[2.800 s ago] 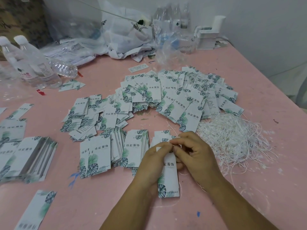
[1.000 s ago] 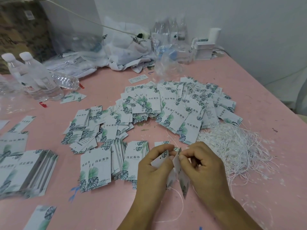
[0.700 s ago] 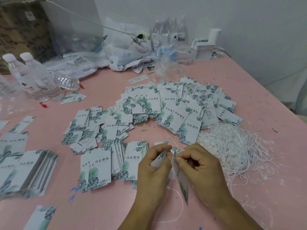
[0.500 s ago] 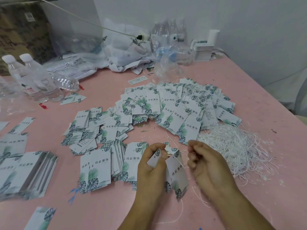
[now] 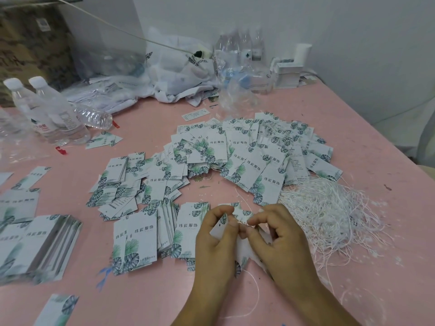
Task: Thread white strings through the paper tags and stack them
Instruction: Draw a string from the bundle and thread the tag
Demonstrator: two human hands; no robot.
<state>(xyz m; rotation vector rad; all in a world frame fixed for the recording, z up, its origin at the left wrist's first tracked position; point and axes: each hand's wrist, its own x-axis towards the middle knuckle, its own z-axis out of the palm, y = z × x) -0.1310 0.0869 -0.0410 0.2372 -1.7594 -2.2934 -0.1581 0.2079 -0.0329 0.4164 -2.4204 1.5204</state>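
My left hand (image 5: 215, 250) pinches a white paper tag (image 5: 219, 228) with a leaf print, its punched hole showing. My right hand (image 5: 280, 241) meets it at the fingertips, pinching a thin white string (image 5: 255, 292) that loops down onto the pink table (image 5: 164, 290). More tags hang between the two hands, partly hidden. A tangled heap of white strings (image 5: 329, 212) lies just right of my right hand. Loose tags (image 5: 247, 151) fan out beyond my hands. Stacked tags (image 5: 141, 234) sit left of my left hand.
Further tag stacks (image 5: 35, 243) lie at the left edge. Two upright water bottles (image 5: 54, 114) stand at the back left, one lying beside them. Plastic bags (image 5: 179, 71), bottles and a white box (image 5: 289, 71) crowd the back by the wall.
My right hand, which had drawn away to the right, has come back to the left hand's fingertips. The hanging tags have swung lower between the hands.
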